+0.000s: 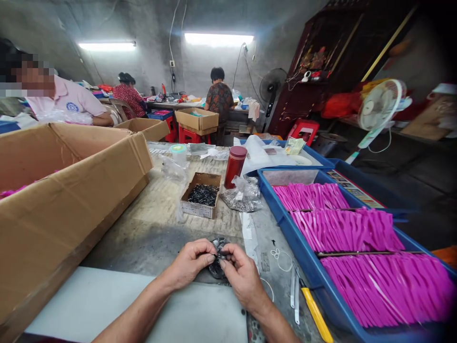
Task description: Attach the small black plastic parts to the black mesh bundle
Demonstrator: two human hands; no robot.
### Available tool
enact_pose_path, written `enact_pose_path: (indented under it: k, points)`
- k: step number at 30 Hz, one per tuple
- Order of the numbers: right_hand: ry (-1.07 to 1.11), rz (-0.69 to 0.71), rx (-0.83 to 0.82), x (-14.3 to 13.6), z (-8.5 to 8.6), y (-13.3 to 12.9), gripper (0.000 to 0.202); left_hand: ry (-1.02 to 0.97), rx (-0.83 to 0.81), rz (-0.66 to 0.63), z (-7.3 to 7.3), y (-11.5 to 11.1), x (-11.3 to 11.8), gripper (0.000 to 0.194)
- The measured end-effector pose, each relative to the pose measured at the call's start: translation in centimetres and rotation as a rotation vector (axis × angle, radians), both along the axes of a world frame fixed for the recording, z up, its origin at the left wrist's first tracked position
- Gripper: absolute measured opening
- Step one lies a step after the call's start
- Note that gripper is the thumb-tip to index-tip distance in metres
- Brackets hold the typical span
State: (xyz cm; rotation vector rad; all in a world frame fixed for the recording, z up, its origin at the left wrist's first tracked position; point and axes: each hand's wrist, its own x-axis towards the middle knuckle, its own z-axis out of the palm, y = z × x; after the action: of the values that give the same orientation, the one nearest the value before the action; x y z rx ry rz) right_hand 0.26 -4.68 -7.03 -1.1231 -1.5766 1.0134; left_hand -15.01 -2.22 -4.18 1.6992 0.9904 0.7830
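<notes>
My left hand (pixel 191 262) and my right hand (pixel 243 276) meet above the near part of the table. Thumb and fingers of each are pinched together at small dark pieces, too small to name. Just under the fingertips lies a round, shiny black dish or bundle (pixel 216 273), partly covered by the hands. Beyond it stands a small cardboard box (pixel 198 210) holding many small black parts (pixel 203 194). A clear plastic bag (pixel 243 196) of small grey pieces lies to its right.
A large cardboard box (pixel 78 190) borders the left. At right, a blue tray (pixel 285 224) carries rows of magenta strips (pixel 342 231). A yellow-handled tool (pixel 316 314) and metal strips (pixel 295 295) lie beside it. A red canister (pixel 235 166) stands behind. Co-workers sit farther off.
</notes>
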Motion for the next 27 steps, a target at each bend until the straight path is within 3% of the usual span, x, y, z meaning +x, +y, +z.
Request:
enact_pose_path:
  k: [27]
  points:
    - [-0.017, 0.027, -0.023, 0.09, 0.23, -0.16, 0.010, -0.014, -0.038, -0.019, 0.15, -0.23, -0.01, 0.017]
